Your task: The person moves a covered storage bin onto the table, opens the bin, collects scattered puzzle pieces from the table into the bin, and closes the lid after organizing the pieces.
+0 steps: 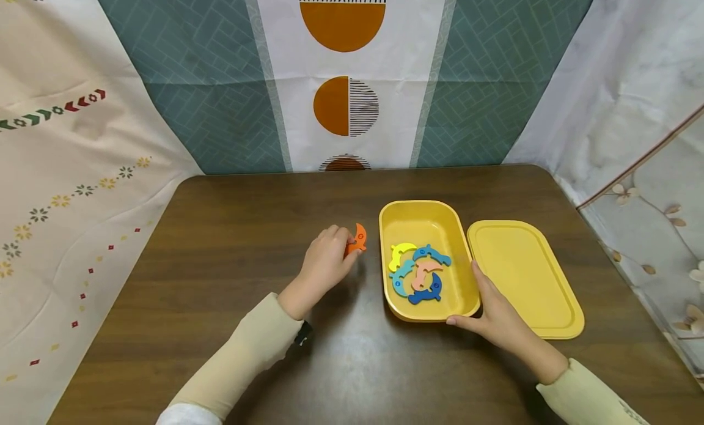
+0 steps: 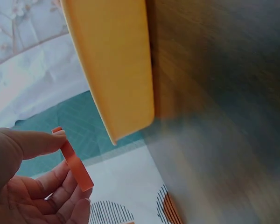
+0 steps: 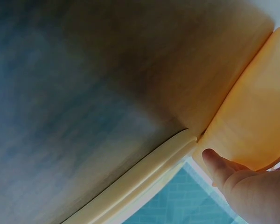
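Observation:
In the head view my left hand (image 1: 326,258) is left of the yellow plastic box (image 1: 431,220), above the table. It pinches a small orange crescent-shaped piece (image 1: 360,236) between thumb and fingers; the left wrist view shows the thin edge of this orange piece (image 2: 76,166). My right hand (image 1: 495,309) rests at the box's near right corner, thumb along the front wall and fingers along the right side. Inside the box lie a yellow piece (image 1: 397,255), a light blue one (image 1: 431,254), a teal one (image 1: 402,279), a pink one (image 1: 422,272) and a dark blue one (image 1: 426,291).
A flat yellow lid (image 1: 522,272) lies on the brown wooden table (image 1: 264,217), right of the box and partly behind the right hand. Patterned cloths (image 1: 209,76) hang behind the table and on both sides.

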Demonstrator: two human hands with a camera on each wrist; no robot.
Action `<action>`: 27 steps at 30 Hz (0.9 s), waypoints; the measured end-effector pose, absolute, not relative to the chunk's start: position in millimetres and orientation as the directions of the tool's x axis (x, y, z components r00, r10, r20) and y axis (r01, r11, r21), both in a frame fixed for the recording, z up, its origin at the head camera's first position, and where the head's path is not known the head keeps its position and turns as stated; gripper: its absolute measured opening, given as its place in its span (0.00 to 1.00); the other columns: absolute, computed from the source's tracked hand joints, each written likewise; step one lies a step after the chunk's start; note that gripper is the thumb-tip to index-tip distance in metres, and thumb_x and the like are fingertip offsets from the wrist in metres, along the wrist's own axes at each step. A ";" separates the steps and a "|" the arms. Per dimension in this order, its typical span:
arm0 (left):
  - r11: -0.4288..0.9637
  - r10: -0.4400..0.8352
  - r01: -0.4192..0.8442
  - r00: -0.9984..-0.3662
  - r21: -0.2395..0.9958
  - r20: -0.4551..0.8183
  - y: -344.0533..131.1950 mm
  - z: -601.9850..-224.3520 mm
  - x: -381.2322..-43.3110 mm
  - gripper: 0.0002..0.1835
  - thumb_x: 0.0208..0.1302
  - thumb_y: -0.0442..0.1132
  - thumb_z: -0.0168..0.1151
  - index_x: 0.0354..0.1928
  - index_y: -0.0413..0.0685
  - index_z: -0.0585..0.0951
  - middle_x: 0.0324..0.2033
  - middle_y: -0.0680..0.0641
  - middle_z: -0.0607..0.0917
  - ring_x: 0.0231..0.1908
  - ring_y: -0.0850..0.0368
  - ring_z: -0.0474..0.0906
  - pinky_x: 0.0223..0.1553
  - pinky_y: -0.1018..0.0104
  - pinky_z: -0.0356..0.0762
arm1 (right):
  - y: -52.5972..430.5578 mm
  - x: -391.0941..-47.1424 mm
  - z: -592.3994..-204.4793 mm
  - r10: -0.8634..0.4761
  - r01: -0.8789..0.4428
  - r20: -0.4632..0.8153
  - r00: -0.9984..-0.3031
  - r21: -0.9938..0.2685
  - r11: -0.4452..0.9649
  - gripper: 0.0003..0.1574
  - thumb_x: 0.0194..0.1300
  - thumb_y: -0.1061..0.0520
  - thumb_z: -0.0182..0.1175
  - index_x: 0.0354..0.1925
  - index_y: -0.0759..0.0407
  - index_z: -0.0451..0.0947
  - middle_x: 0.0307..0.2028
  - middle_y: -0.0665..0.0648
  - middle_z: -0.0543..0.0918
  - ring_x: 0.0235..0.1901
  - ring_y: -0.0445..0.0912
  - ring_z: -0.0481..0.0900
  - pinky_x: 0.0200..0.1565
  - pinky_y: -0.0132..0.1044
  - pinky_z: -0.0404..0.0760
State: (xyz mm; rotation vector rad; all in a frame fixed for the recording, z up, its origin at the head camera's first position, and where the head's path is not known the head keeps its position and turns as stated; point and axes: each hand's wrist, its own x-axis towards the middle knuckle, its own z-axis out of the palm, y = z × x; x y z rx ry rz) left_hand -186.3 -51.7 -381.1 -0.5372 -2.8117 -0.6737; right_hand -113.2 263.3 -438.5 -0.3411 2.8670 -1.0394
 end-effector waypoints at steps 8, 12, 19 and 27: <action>0.812 0.337 0.408 -0.912 0.418 0.236 -36.6 -373.8 -185.1 0.12 0.56 0.40 0.69 0.37 0.39 0.80 0.30 0.46 0.78 0.31 0.53 0.70 0.34 0.64 0.72 | 261.7 -113.4 -438.6 -0.232 -0.182 0.004 -0.973 -0.634 0.751 0.75 0.48 0.42 0.73 0.74 0.66 0.34 0.71 0.74 0.48 0.67 0.70 0.53 0.60 0.65 0.59; 0.801 0.366 0.430 -0.902 0.416 0.227 -28.2 -371.3 -184.9 0.12 0.57 0.41 0.68 0.36 0.40 0.80 0.29 0.47 0.77 0.30 0.54 0.70 0.33 0.65 0.70 | 261.4 -113.5 -438.9 -0.233 -0.188 0.013 -0.972 -0.637 0.748 0.75 0.48 0.43 0.73 0.74 0.65 0.34 0.71 0.74 0.48 0.67 0.70 0.53 0.60 0.66 0.59; 0.785 0.402 0.435 -0.899 0.441 0.172 -10.2 -370.8 -187.6 0.13 0.58 0.44 0.68 0.37 0.42 0.80 0.30 0.48 0.77 0.31 0.56 0.69 0.33 0.68 0.70 | 260.7 -113.1 -439.4 -0.232 -0.195 0.026 -0.972 -0.637 0.746 0.76 0.47 0.44 0.74 0.73 0.67 0.34 0.70 0.75 0.48 0.67 0.70 0.53 0.60 0.66 0.60; 0.744 0.437 0.456 -0.885 0.488 0.161 10.2 -379.0 -188.9 0.10 0.58 0.43 0.66 0.34 0.43 0.79 0.29 0.50 0.75 0.31 0.58 0.68 0.31 0.73 0.68 | 260.5 -113.3 -440.3 -0.230 -0.200 0.034 -0.973 -0.631 0.750 0.76 0.46 0.45 0.74 0.73 0.68 0.34 0.70 0.75 0.49 0.66 0.70 0.54 0.59 0.66 0.60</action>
